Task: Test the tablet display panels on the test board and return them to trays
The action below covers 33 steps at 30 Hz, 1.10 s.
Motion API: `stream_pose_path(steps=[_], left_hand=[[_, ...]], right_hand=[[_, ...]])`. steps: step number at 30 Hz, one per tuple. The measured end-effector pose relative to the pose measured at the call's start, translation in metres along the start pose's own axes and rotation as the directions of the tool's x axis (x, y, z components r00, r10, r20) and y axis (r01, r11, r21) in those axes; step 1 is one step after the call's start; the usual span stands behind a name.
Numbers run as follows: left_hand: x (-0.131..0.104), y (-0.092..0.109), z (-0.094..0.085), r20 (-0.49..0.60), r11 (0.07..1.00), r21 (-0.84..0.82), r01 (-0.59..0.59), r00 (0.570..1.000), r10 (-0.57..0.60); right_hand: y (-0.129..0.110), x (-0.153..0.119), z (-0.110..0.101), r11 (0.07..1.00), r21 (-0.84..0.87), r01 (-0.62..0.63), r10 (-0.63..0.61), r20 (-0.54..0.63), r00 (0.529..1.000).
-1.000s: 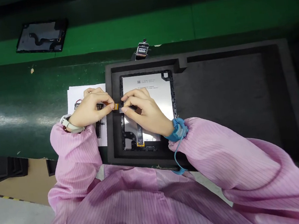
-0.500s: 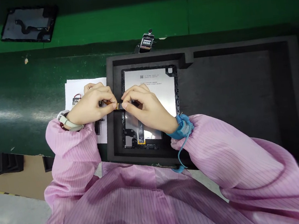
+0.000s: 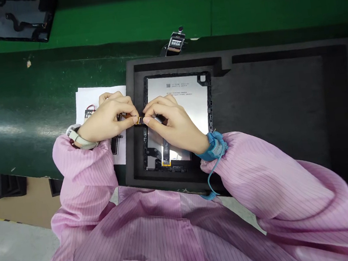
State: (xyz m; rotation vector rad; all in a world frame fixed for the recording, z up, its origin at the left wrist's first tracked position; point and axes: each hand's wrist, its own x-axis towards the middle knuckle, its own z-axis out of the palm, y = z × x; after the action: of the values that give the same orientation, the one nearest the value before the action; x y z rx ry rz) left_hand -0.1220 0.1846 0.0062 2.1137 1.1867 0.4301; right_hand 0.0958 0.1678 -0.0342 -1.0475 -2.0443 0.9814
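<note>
My left hand [image 3: 105, 117] pinches an orange flex cable [image 3: 140, 120] between thumb and forefinger, at the left edge of a tablet screen assembly [image 3: 187, 85]. Fingertip to fingertip with it, my right hand [image 3: 176, 121] is closed in a pinch on the cable's dark end. The join between the two ends is small and partly covered by my fingers. The screen assembly lies back side up in the left recess of a black foam tray [image 3: 273, 114]. A dark ribbon strip [image 3: 165, 152] runs down its back below my right hand.
White paper [image 3: 93, 93] with a small circuit board [image 3: 89, 112] and red wires lies under my left hand. A metal tally counter [image 3: 176, 42] stands behind the tray. Another tablet assembly [image 3: 24, 22] rests on the green ledge at far left. A blue coiled cord [image 3: 211, 181] hangs from my right wrist strap.
The view has shifted slightly, so the tray and counter appear a little further right and higher. Both hands keep their pinch at the cable, with only slight movement.
</note>
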Motion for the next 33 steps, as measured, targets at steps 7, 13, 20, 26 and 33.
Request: stream_pose_path(steps=[7,13,20,26,33], left_hand=[[0.0001,0.001,-0.0003,-0.001,1.0,-0.004,0.001,1.0,-0.001],[0.0,0.0,-0.0004,0.017,0.999,0.038,-0.016,1.0,0.015],[0.0011,-0.0011,0.0001,-0.012,1.0,0.021,-0.005,1.0,0.005],[0.0016,-0.0015,0.0016,-0.051,0.999,-0.037,0.003,0.999,-0.005],[0.0039,0.0006,0.0076,-0.095,0.999,0.031,-0.017,0.995,0.02]], right_hand=[[-0.0013,-0.0007,0.0025,0.999,0.026,-0.029,0.029,-0.007,1.0],[-0.0028,-0.001,0.004,0.998,0.04,-0.038,0.038,-0.007,0.999],[-0.002,-0.0007,0.0018,0.999,0.038,-0.028,0.027,0.014,1.0],[-0.0016,-0.0013,0.0028,0.999,0.03,-0.036,0.036,0.024,0.999],[-0.003,-0.0006,0.0049,0.999,0.031,-0.008,0.008,0.016,1.0]])
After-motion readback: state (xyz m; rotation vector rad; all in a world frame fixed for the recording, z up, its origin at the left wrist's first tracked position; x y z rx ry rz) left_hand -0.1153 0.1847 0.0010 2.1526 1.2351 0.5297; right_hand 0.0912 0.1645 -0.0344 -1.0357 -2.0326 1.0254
